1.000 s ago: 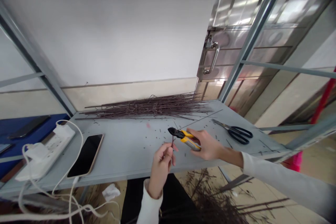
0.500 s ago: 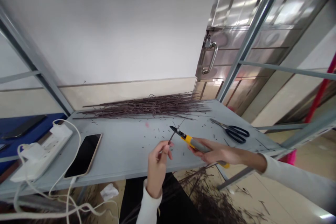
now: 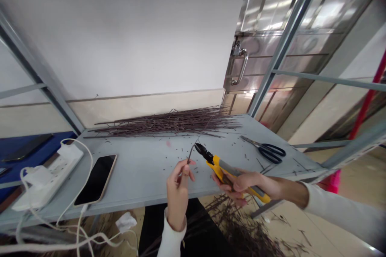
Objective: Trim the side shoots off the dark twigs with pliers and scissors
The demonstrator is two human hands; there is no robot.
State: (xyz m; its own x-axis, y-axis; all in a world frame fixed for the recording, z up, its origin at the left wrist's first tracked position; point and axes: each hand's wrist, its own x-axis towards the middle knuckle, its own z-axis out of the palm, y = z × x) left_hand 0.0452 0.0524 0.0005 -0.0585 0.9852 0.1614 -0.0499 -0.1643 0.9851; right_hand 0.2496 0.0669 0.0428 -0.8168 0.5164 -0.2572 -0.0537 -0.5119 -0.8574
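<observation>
Grey shelf (image 3: 135, 172) across mid-frame, left hand (image 3: 178, 178) pinching a thin twig (image 3: 190, 151), centre; right hand (image 3: 241, 184) gripping yellow-grey cutters (image 3: 224, 169), lower right.

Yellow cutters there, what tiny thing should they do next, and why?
I'd probably move the yellow cutters a tiny bit to snip the twig. The left hand pinches its lower part, its upper end is right by the cutter's dark head, and the right hand holds the handles.
</observation>
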